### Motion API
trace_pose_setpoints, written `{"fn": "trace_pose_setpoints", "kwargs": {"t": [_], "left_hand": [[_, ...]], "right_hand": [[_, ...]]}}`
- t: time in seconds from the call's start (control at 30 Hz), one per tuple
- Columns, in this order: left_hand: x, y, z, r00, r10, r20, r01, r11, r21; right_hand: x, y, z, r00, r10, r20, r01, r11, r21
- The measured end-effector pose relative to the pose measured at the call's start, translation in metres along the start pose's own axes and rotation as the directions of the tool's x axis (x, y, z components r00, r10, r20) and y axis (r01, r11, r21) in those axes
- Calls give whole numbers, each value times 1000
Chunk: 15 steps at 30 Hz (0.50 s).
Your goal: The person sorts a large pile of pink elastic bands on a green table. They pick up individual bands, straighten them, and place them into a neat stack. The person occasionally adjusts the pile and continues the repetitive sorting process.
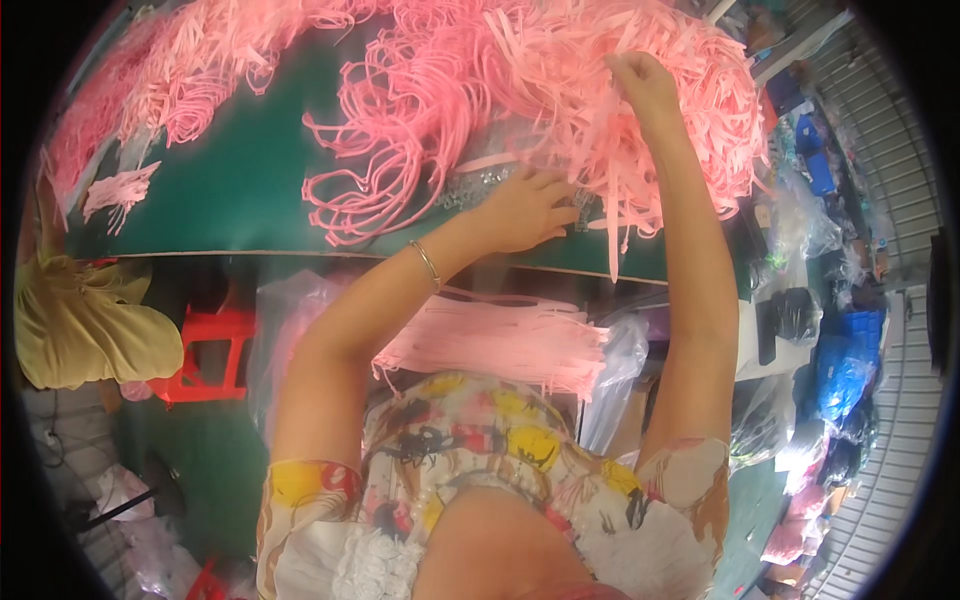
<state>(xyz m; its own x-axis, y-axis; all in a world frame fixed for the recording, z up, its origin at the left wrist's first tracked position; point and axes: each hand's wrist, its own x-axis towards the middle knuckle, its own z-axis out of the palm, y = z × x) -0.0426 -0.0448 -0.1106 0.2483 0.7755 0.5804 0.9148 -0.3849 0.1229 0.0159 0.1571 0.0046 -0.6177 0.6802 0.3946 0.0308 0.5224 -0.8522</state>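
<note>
My right hand (pixel 645 88) is raised over the far right of the table, its fingertips pinched on a pale pink strap (pixel 612 97). Around it spreads a large tangled heap of the same flat pink straps (pixel 705 120). Near the table's front edge, my left hand (pixel 525 208) rests with fingers apart over small clear or silvery pieces (pixel 465 188), too small to name. Beside that hand lie looped bundles of brighter pink cords (pixel 350 200). One strap end (pixel 613 255) hangs over the table edge between my arms.
The green table (pixel 230 200) also bears more pink straps (pixel 190 60) at the far left. A stack of pink straps (pixel 490 340) lies below the edge, before my body. A red stool (pixel 215 350) and another person's yellowish clothing (pixel 90 320) are at left; plastic bags (pixel 800 230) crowd the right.
</note>
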Motion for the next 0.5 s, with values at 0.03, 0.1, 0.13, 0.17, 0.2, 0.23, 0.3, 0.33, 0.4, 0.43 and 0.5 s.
{"fn": "trace_pose_setpoints", "kwargs": {"t": [0.03, 0.1, 0.13, 0.17, 0.2, 0.23, 0.3, 0.33, 0.4, 0.43, 0.5], "left_hand": [[3, -4, 1, 1000, -3, 5, 3, 1000, 11], [5, -9, 4, 1000, -12, -26, 13, 1000, 22], [5, -11, 5, 999, -15, -43, 16, 999, 28], [5, -13, 6, 998, -10, -59, 12, 999, 30], [5, -12, 4, 997, -6, -75, 8, 999, 32], [5, -11, 3, 996, -2, -92, 5, 999, 33], [5, -7, 0, 993, 8, -121, -2, 999, 48], [4, -5, 0, 992, -1, -129, 6, 999, 37], [2, -2, -2, 993, -19, -117, 20, 1000, 14], [2, -1, -3, 991, -12, -134, 14, 1000, 15], [2, 0, -6, 986, -1, -168, 4, 1000, 19]], "right_hand": [[4, -4, -1, 1000, 14, 7, -15, 999, 43], [10, -17, -3, 999, 40, 21, -43, 991, 128], [15, -23, -5, 1000, 26, 17, -28, 991, 128], [20, -30, -8, 1000, 11, 13, -13, 992, 129], [24, -36, -12, 1000, -3, 10, 2, 992, 129], [31, -40, -17, 1000, -14, 18, 11, 989, 149], [49, -47, -31, 999, -33, 33, 26, 981, 191], [57, -52, -35, 999, -34, -13, 36, 963, 267], [71, -64, -49, 997, -76, 13, 65, 920, 386], [77, -70, -59, 995, -96, 23, 76, 893, 444], [82, -83, -76, 993, -107, 42, 76, 885, 459]]}}
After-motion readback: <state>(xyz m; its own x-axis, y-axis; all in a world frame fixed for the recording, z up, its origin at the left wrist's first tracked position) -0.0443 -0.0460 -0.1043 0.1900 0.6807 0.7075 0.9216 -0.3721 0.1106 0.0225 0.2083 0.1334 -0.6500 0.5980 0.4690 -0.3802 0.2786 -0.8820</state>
